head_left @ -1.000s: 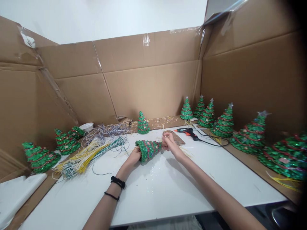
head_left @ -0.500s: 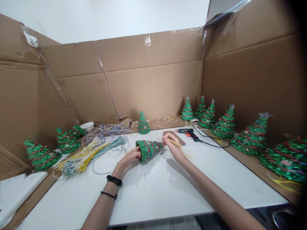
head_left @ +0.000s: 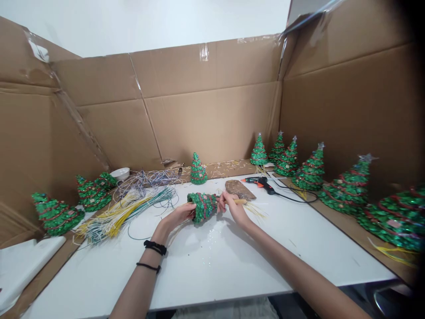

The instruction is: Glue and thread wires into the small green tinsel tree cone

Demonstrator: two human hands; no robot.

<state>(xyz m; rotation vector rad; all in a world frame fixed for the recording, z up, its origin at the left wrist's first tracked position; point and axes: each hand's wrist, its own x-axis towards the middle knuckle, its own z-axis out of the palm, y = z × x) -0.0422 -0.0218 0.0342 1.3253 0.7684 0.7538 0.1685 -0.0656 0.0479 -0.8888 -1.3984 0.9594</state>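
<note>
A small green sequinned Christmas tree [head_left: 203, 205] lies on its side over the white table [head_left: 232, 261], its tip pointing right. My left hand [head_left: 179, 214] is closed on the tree's wide base. My right hand [head_left: 232, 204] is closed on a thin yellow stick [head_left: 239, 200] at the tree's tip. Two black bands circle my left wrist.
Finished green trees [head_left: 310, 168] stand in a row along the right cardboard wall, others [head_left: 56, 215] at the left, one [head_left: 198, 170] at the back. A bundle of yellow, green and white wires [head_left: 122, 212] lies left. A glue gun [head_left: 260, 181] and a brown pad [head_left: 239, 189] lie behind my hands.
My right hand has taken a yellow stick and brought it level against the tree's tip. Both hands and the tree shifted slightly toward me.
</note>
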